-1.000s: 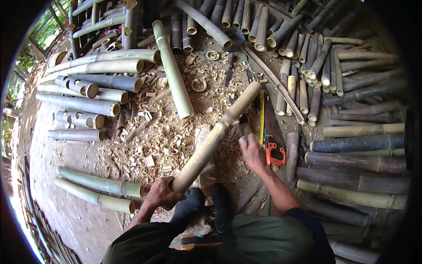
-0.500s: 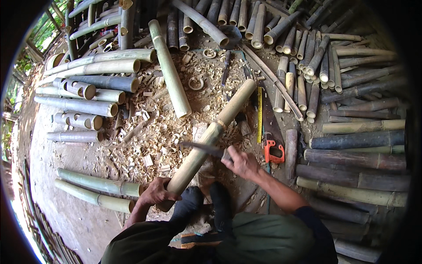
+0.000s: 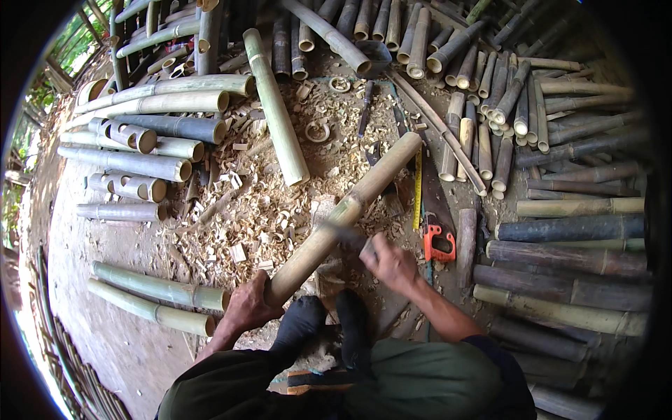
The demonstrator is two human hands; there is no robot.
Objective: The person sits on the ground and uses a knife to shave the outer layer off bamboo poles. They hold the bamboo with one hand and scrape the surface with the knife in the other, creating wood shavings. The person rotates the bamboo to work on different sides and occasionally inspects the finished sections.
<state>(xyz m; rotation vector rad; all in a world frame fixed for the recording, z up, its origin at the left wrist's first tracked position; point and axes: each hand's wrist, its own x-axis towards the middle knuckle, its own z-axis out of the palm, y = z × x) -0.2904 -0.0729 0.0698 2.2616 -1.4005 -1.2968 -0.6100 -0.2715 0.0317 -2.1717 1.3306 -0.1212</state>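
Note:
My left hand (image 3: pixel 246 308) grips the near end of a long pale bamboo pole (image 3: pixel 350 210) that slants up to the right over the ground. In my right hand (image 3: pixel 388 262) is a dark blade (image 3: pixel 343 234), blurred with motion, lying across the pole about a third of the way up. Wood chips (image 3: pixel 273 210) cover the ground to the left of the pole. My dark shoes (image 3: pixel 329 325) sit just below the pole's near end.
A handsaw with an orange handle (image 3: pixel 437 241) and a yellow tape rule (image 3: pixel 418 189) lie right of the pole. Cut bamboo lengths (image 3: pixel 140 164) are stacked at the left, a thick green pole (image 3: pixel 276 108) lies at centre, and dark poles (image 3: pixel 567 231) fill the right.
My right hand has swung the blade down and left, from beside the pole onto it. The pole has tilted slightly. My left hand keeps its grip.

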